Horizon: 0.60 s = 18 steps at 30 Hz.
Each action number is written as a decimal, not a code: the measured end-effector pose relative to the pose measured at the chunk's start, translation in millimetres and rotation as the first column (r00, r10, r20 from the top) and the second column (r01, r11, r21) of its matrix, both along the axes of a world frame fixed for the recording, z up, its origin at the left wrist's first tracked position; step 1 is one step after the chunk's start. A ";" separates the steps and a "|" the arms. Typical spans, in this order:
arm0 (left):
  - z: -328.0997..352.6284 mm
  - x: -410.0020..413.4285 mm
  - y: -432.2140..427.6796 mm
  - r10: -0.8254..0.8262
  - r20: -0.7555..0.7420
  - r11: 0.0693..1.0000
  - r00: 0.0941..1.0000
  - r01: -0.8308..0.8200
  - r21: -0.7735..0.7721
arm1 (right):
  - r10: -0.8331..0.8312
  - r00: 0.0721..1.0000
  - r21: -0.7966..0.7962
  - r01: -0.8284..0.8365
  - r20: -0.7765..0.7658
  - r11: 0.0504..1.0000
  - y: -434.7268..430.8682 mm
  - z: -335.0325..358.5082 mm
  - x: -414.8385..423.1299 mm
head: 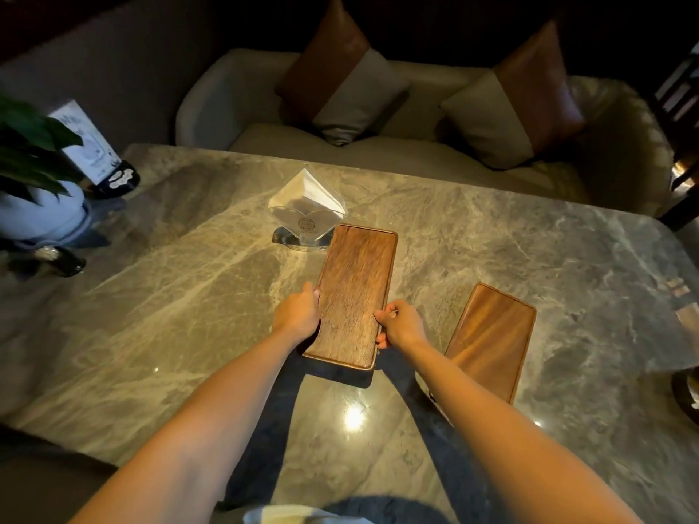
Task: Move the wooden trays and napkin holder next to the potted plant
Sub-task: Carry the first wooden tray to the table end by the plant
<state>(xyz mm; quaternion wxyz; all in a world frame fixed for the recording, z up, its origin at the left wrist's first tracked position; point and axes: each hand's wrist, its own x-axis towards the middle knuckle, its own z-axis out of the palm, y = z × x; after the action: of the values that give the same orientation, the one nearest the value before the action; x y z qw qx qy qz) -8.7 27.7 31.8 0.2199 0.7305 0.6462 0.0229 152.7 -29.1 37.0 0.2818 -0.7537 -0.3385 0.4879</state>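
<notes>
A long wooden tray [355,293] hangs just above the marble table [189,296], casting a shadow beneath it. My left hand [297,312] grips its left edge and my right hand [401,325] grips its right edge, both near the near end. A second wooden tray [491,340] lies flat on the table to the right. Behind the held tray's far end stands a clear napkin holder [307,209] with white napkins in it. At the table's far left is the potted plant [38,183], green leaves in a pale pot.
A standing card in a dark base [100,153] sits behind the plant. A dark object [56,260] lies in front of the pot. Across the table is a light sofa [378,145] with two brown-and-beige cushions. A dark round object [686,395] shows at the right edge.
</notes>
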 end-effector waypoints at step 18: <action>62.6 -168.2 74.4 0.154 -0.014 0.970 0.988 -0.149 0.193 | 0.164 0.983 0.185 -0.147 -0.079 0.972 98.3 49.7 -162.6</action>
<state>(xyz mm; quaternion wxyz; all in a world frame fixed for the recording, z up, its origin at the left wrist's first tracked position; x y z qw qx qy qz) -176.9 102.1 94.4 0.1370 0.6970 0.6980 0.0909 -9.8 69.2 86.7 0.3247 -0.6729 -0.4254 0.5107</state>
